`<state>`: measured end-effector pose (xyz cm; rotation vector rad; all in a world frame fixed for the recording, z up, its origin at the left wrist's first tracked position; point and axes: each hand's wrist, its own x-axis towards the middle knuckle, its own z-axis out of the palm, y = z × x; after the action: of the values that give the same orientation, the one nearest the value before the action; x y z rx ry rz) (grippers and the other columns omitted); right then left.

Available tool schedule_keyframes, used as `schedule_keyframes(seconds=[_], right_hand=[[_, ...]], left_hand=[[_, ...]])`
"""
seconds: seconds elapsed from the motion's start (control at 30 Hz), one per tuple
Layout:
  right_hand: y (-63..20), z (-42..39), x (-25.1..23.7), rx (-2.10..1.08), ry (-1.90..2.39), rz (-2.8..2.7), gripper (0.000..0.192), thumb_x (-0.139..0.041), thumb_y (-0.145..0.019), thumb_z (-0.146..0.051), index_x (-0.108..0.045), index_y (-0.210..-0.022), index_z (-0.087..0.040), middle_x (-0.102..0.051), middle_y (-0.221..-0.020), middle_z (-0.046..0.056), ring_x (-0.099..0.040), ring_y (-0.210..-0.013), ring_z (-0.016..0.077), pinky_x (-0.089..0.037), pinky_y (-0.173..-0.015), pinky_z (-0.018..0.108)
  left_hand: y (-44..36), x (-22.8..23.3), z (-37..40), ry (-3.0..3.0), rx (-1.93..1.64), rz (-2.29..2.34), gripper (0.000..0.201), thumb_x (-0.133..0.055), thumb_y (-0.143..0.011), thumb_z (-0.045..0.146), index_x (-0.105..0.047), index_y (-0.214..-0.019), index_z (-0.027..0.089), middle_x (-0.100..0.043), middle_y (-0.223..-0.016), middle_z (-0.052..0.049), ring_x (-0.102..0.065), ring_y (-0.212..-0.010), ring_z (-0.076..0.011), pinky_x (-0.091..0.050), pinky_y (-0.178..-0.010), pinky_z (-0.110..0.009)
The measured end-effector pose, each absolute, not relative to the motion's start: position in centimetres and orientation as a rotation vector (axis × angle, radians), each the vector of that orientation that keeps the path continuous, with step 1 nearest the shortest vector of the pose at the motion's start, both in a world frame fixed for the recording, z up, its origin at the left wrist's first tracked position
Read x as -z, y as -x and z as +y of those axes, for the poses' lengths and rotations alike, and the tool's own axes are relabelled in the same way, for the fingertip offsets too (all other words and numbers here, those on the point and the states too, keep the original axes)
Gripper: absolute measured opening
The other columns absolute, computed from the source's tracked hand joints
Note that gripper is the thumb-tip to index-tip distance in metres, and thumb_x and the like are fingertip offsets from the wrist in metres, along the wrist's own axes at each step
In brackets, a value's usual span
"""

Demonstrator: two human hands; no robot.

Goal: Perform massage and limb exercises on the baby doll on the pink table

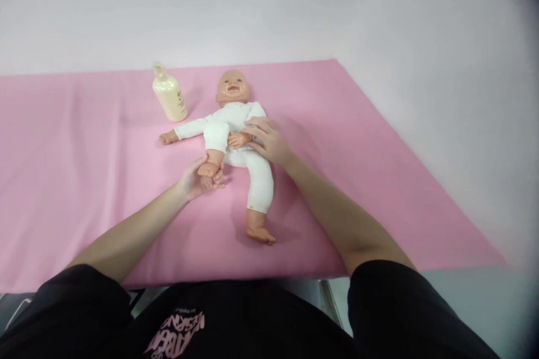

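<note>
A baby doll (pixel 236 115) in white clothing lies on its back, head away from me, with its mouth shaped open. My left hand (pixel 197 179) is wrapped round the ankle of one leg, which is bent up over the doll's belly. The doll's other leg (pixel 260 188) lies stretched toward me. My right hand (pixel 269 137) rests on the doll's arm and side near its small hand (pixel 239 139), fingers lying fairly flat. The doll's other arm (pixel 189 129) reaches out to the left.
A cream pump bottle (pixel 169 94) with dark lettering stands left of the doll's head. Pink cloth (pixel 92 179) with soft folds covers the table. A pale wall (pixel 269 5) rises behind. The table's front edge is close to my body.
</note>
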<state>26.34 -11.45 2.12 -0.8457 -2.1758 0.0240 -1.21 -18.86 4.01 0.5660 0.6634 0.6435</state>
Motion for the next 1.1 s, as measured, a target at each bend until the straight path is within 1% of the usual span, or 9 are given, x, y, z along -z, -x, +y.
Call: schedule_keyframes(seconds=[0.3, 0.57, 0.73, 0.8, 0.97, 1.1], right_hand=[[-26.4, -11.4, -2.1, 0.012, 0.844, -2.196, 0.029, -0.057, -0.099, -0.036, -0.07, -0.125, -0.029, -0.068, -0.132, 0.01, -0.059, -0.127, 0.0316, -0.047, -0.113, 0.056], [-26.3, -11.2, -2.1, 0.101, 0.802, -2.207, 0.029, -0.057, -0.1, -0.034, -0.07, -0.124, -0.026, -0.069, -0.129, 0.01, -0.06, -0.125, 0.0306, -0.049, -0.11, 0.054], [-26.3, -11.3, -2.2, 0.093, 0.838, -2.226, 0.028, -0.058, -0.099, -0.034, -0.071, -0.123, -0.027, -0.069, -0.128, 0.01, -0.06, -0.125, 0.0314, -0.048, -0.11, 0.055], [-26.2, -11.4, -2.3, 0.083, 0.853, -2.233, 0.028, -0.058, -0.099, -0.033, -0.071, -0.123, -0.027, -0.069, -0.128, 0.01, -0.059, -0.125, 0.0315, -0.048, -0.109, 0.055], [-26.0, -11.6, -2.5, 0.053, 0.887, -2.239, 0.026, -0.061, -0.096, -0.03, -0.072, -0.119, -0.026, -0.069, -0.127, 0.01, -0.059, -0.124, 0.0316, -0.048, -0.109, 0.055], [-26.0, -11.5, -2.4, 0.075, 0.846, -2.219, 0.024, -0.062, -0.095, -0.028, -0.072, -0.117, -0.025, -0.07, -0.124, 0.01, -0.059, -0.121, 0.0312, -0.048, -0.107, 0.054]], left_hand=[[0.8, -4.5, -19.2, -0.573, -0.654, 0.708, 0.055, -0.049, -0.101, 0.058, -0.071, -0.084, 0.011, -0.053, -0.058, -0.003, -0.053, -0.054, -0.0168, -0.057, -0.061, -0.032], [0.8, -4.4, -19.2, -0.628, -0.643, 0.708, 0.053, -0.051, -0.1, 0.058, -0.071, -0.086, 0.011, -0.054, -0.059, -0.004, -0.053, -0.054, -0.0165, -0.056, -0.058, -0.03], [0.6, -4.4, -19.2, -0.645, -0.644, 0.709, 0.054, -0.05, -0.101, 0.058, -0.07, -0.085, 0.011, -0.053, -0.057, -0.003, -0.053, -0.053, -0.0161, -0.054, -0.055, -0.029], [0.7, -4.2, -19.1, -0.648, -0.636, 0.707, 0.052, -0.052, -0.1, 0.058, -0.07, -0.085, 0.012, -0.054, -0.058, -0.003, -0.054, -0.053, -0.0162, -0.054, -0.055, -0.029], [1.1, -3.2, -18.8, -0.674, -0.628, 0.681, 0.047, -0.067, -0.092, 0.058, -0.07, -0.089, 0.011, -0.06, -0.061, -0.003, -0.058, -0.055, -0.0167, -0.055, -0.058, -0.03], [1.3, -2.6, -18.6, -0.69, -0.621, 0.666, 0.045, -0.069, -0.091, 0.056, -0.071, -0.091, 0.011, -0.063, -0.064, -0.003, -0.062, -0.058, -0.0177, -0.056, -0.062, -0.032]])
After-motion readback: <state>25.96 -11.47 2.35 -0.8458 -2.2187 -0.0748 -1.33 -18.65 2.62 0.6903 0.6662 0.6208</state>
